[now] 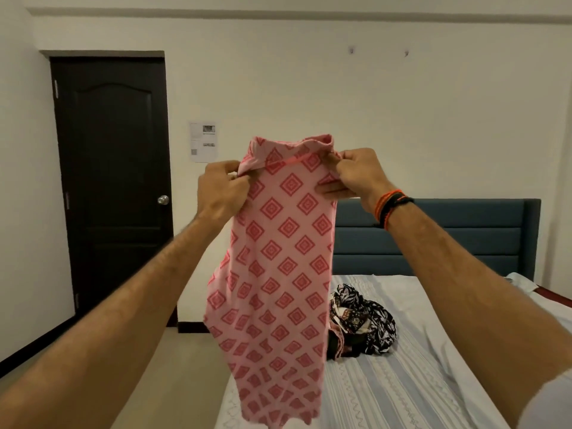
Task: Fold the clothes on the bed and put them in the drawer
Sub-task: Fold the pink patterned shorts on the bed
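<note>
I am holding the pink patterned garment (pixel 278 258) up in the air in front of me, above the near edge of the bed (pixel 418 382). My left hand (pixel 221 188) is pinching its top left corner with curled fingers (pixel 236 173), and my right hand (pixel 356 174) is gripping the top right corner, thumb and fingers closed on the cloth. The fabric is hanging straight down. A crumpled black-and-white garment (pixel 365 323) is lying on the striped sheet behind it, near the blue headboard (pixel 448 233).
</note>
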The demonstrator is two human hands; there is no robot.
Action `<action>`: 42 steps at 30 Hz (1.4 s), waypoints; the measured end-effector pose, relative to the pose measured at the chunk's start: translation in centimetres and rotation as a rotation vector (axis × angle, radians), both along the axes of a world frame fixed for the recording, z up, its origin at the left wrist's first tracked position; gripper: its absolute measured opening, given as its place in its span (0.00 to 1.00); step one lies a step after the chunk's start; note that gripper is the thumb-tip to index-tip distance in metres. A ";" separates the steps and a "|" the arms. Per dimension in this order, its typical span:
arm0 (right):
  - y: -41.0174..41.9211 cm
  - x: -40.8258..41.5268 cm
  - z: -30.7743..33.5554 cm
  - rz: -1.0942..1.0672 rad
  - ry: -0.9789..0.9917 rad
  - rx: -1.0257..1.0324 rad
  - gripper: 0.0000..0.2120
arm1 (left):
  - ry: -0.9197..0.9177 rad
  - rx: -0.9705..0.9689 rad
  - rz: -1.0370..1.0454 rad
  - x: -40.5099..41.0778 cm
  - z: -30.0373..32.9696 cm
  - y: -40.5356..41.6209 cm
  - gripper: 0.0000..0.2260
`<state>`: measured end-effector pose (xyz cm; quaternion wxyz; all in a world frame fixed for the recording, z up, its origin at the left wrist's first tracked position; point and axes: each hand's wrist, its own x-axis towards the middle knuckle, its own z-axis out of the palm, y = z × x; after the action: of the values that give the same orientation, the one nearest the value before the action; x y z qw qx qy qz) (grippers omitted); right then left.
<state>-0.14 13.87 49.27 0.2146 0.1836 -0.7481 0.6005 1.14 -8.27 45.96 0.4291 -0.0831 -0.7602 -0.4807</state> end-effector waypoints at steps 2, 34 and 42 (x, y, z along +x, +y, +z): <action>0.1 -0.4 0.3 -0.022 0.050 -0.045 0.14 | 0.046 0.009 -0.029 -0.2 0.2 0.0 0.04; 1.0 -13.3 -8.7 0.080 0.112 -0.131 0.18 | -0.062 0.137 -0.263 -10.3 -6.0 1.1 0.04; 2.1 -1.1 -25.9 0.125 -0.294 -0.028 0.30 | -0.527 0.038 -0.261 0.6 -24.0 -0.8 0.05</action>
<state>-1.22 15.97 23.42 0.0675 0.1368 -0.7503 0.6433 1.73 -9.10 21.95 0.1531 -0.0446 -0.8191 -0.5510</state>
